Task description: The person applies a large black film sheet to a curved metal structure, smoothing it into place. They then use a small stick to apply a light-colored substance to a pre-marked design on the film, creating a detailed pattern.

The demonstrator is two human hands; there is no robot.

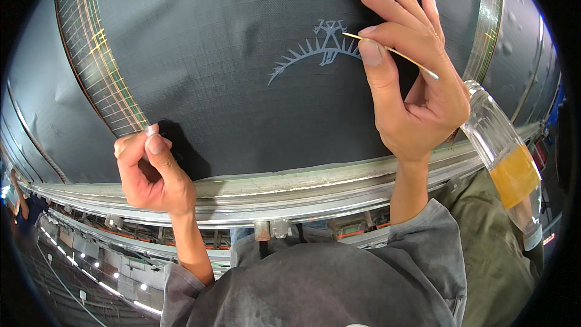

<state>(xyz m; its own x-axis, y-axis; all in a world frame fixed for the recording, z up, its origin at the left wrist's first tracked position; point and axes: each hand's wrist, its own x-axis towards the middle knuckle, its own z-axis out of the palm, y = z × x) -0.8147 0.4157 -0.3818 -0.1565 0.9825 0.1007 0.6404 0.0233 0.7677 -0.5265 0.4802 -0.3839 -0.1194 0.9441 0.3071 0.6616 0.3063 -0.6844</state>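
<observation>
My right hand [417, 79] pinches a cotton swab [413, 62] between thumb and forefinger, the other fingers spread. The swab's bare stick end points left toward a grey printed emblem [330, 51]; its padded tip lies near the palm. The emblem, a spiky arc with a crossed figure on top, is on a dark sheet [260, 115]. Part of its right side is hidden behind my thumb. My left hand [154, 172] is closed in a pinch on a small whitish piece [151, 130], too small to name, above the sheet's left border.
A clear plastic bottle [514, 175] with yellow-orange liquid stands out at the right, beside my right wrist. Metal rails [290, 191] run along the near edge of the sheet. Patterned strips [100, 54] border the dark panel. Another person [27, 209] is at the far left.
</observation>
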